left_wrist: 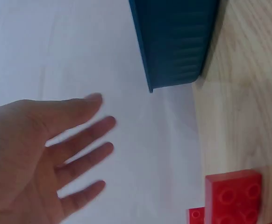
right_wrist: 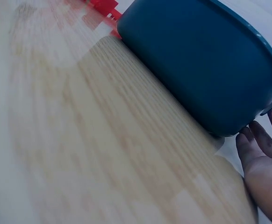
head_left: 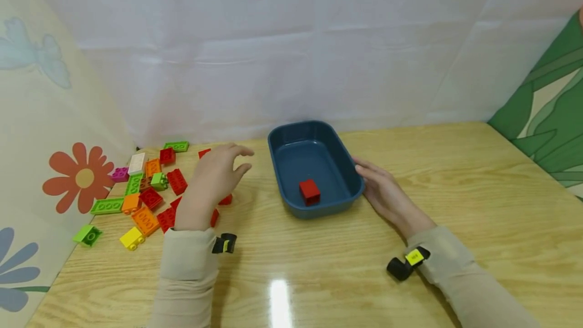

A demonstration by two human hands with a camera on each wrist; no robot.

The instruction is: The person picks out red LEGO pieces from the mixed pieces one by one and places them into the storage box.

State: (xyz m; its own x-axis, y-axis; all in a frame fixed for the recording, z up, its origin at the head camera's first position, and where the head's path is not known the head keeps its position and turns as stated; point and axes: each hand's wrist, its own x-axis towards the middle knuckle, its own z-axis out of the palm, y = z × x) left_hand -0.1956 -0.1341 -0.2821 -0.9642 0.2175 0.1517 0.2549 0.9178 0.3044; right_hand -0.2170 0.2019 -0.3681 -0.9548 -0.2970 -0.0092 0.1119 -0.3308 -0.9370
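A dark blue tub (head_left: 282, 138) stands mid-table with one red brick (head_left: 309, 191) inside it. My right hand (head_left: 380, 186) lies with straight fingers against the tub's right wall (right_wrist: 196, 70); its fingertips (right_wrist: 253, 140) touch the rim's lower edge. My left hand (head_left: 218, 171) hovers empty, fingers spread, above a scatter of loose bricks (head_left: 150, 191) to the left of the tub. The left wrist view shows the spread fingers (left_wrist: 75, 154), a red brick (left_wrist: 234, 196) below and the tub's wall (left_wrist: 173, 42) ahead.
Red, orange, green, yellow, pink and white bricks lie across the table's left side, up to the left wall (head_left: 45, 140). A white sheet (head_left: 291, 49) closes the back. Bare wooden tabletop (head_left: 455, 181) stretches right of the tub.
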